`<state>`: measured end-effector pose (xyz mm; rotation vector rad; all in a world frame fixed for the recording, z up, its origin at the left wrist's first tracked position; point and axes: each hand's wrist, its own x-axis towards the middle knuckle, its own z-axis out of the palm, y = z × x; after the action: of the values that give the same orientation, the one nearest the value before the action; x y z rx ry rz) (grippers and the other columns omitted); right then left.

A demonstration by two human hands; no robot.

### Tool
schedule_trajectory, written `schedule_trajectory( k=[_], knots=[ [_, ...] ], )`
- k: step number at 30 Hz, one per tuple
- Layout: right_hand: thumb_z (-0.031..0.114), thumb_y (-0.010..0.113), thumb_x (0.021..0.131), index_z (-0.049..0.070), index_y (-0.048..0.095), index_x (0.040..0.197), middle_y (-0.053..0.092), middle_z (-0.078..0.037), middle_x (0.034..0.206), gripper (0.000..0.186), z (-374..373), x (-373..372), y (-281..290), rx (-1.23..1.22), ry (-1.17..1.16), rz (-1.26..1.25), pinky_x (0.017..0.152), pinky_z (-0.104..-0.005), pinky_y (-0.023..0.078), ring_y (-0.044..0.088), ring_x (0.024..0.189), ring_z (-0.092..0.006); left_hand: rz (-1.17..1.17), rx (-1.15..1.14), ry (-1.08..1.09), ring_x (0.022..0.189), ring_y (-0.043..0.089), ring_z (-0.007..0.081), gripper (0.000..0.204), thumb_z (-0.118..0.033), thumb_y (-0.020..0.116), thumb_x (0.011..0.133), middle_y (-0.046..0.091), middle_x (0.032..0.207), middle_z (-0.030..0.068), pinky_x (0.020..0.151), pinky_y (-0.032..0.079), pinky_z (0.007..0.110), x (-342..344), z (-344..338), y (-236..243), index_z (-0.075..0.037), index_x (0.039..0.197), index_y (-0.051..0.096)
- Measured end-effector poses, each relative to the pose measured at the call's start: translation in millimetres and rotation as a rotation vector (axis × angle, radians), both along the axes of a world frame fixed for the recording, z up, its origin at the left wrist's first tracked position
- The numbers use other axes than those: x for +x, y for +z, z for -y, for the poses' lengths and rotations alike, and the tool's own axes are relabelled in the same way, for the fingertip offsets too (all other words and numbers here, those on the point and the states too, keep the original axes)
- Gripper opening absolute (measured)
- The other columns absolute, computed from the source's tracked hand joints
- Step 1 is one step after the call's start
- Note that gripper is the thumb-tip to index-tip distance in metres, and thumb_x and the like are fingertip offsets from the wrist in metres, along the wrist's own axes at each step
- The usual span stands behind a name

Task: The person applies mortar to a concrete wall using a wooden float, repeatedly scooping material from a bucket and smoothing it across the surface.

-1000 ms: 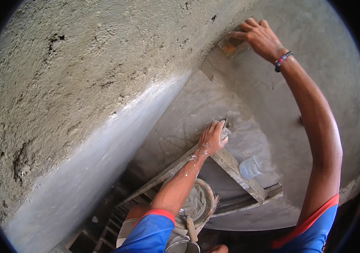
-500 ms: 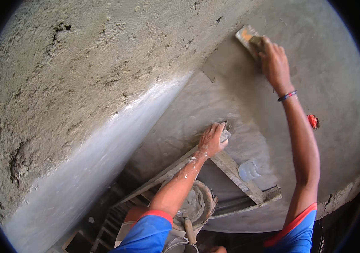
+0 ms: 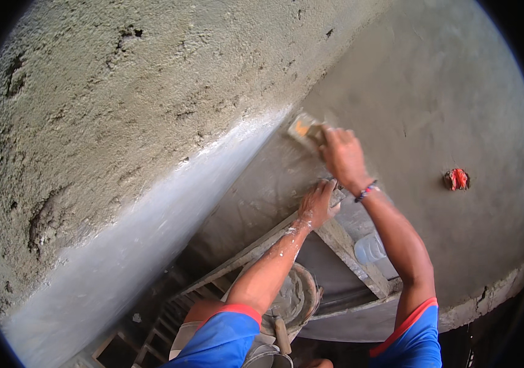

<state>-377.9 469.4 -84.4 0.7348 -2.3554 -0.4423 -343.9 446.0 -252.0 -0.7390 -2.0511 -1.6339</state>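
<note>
My right hand (image 3: 345, 158) is closed around a flat plastering trowel (image 3: 302, 129), its blade smeared with grey and an orange patch showing. The trowel lies against the smooth grey plastered wall (image 3: 421, 116), close to the corner with the rough wall. Just below it, my left hand (image 3: 319, 205) grips the top of a wooden ladder (image 3: 351, 254), fingers wrapped over the mortar-stained end. White splashes mark my left wrist. Under my left forearm sits a bucket (image 3: 312, 294) of wet grey mix, with a wooden-handled tool (image 3: 282, 334) at its near side.
A rough cement wall (image 3: 121, 122) rises on the left, with a smooth pale band (image 3: 170, 202) along its lower part. A clear plastic container (image 3: 369, 248) is beside the ladder. Red material (image 3: 458, 179) fills a hole in the right wall. A metal pail (image 3: 268, 359) stands nearest me.
My right hand has swept the trowel down and left across the wall, toward the corner and my left hand. The left hand keeps its grip on the ladder top.
</note>
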Motion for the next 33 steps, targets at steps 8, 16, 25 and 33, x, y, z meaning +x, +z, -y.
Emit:
schedule_trajectory(
  k=[8, 16, 25, 33],
  knots=[
    [0.010, 0.059, 0.085, 0.009, 0.048, 0.137, 0.059, -0.009, 0.104, 0.053, 5, -15, 49, 0.159, -0.085, -0.299, 0.073, -0.0387, 0.045, 0.055, 0.091, -0.0277, -0.068, 0.117, 0.017, 0.113, 0.055, 0.0405, 0.066, -0.018, 0.076, 0.075, 0.054, 0.125, 0.0188, 0.094, 0.047, 0.048, 6, 1, 6, -0.003, 0.132, 0.046],
    [0.012, 0.055, 0.087, 0.011, 0.053, 0.134, 0.061, -0.007, 0.103, 0.048, 8, 0, -44, 0.265, -0.084, 0.090, 0.081, -0.0399, 0.044, 0.056, 0.099, -0.0254, 0.183, -0.196, -0.200, 0.113, 0.056, 0.0402, 0.060, -0.016, 0.075, 0.076, 0.055, 0.126, 0.0194, 0.093, 0.047, 0.048, 5, 7, 15, -0.004, 0.129, 0.049],
    [0.009, 0.062, 0.087, 0.010, 0.053, 0.137, 0.065, -0.015, 0.109, 0.052, -1, -23, 232, -0.061, 0.042, -0.617, 0.087, -0.0448, 0.050, 0.060, 0.098, -0.0363, -0.088, 0.139, 0.014, 0.113, 0.056, 0.0395, 0.066, -0.014, 0.076, 0.075, 0.056, 0.122, 0.0179, 0.095, 0.047, 0.047, 6, -2, 10, -0.004, 0.134, 0.047],
    [0.011, 0.061, 0.085, 0.011, 0.049, 0.136, 0.061, -0.008, 0.102, 0.052, 4, -28, 103, 0.167, -0.085, -0.412, 0.074, -0.0408, 0.048, 0.059, 0.090, -0.0298, -0.068, 0.129, 0.020, 0.115, 0.055, 0.0392, 0.066, -0.015, 0.076, 0.075, 0.055, 0.125, 0.0185, 0.097, 0.046, 0.047, 5, 3, 7, -0.004, 0.133, 0.047]
  ],
)
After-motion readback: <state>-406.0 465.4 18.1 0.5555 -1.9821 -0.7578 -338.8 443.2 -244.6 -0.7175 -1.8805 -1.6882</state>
